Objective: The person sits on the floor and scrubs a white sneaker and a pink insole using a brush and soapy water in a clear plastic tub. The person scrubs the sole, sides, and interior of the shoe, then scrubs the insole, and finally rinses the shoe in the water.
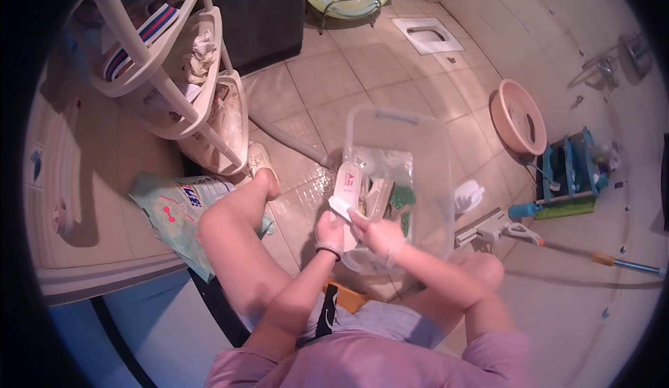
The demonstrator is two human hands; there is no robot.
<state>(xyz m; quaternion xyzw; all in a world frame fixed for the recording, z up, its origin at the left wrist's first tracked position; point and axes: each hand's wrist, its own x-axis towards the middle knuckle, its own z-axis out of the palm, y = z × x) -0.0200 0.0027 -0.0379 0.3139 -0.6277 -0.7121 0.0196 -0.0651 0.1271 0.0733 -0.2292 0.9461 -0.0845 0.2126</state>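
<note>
A pale pink and white slipper (349, 181) with red print on its sole is held over a clear plastic storage bin (435, 158). My left hand (329, 233) closes on the slipper's near part from the left. Fingers of my right hand (380, 236) are closed at its white strap (341, 207); just what they pinch is partly hidden. Inside the bin, to the right of the slipper, lie a beige shoe-like item (378, 196), something green (402, 198) and a crinkled clear plastic bag (387, 158).
A white shoe rack (226, 119) stands left, above a printed plastic bag (171, 214). A grey hose (289, 139) runs to the bin. On the right are a mop (491, 229), a pink basin (503, 119) and a blue rack (568, 165). A squat toilet (408, 31) lies farther back.
</note>
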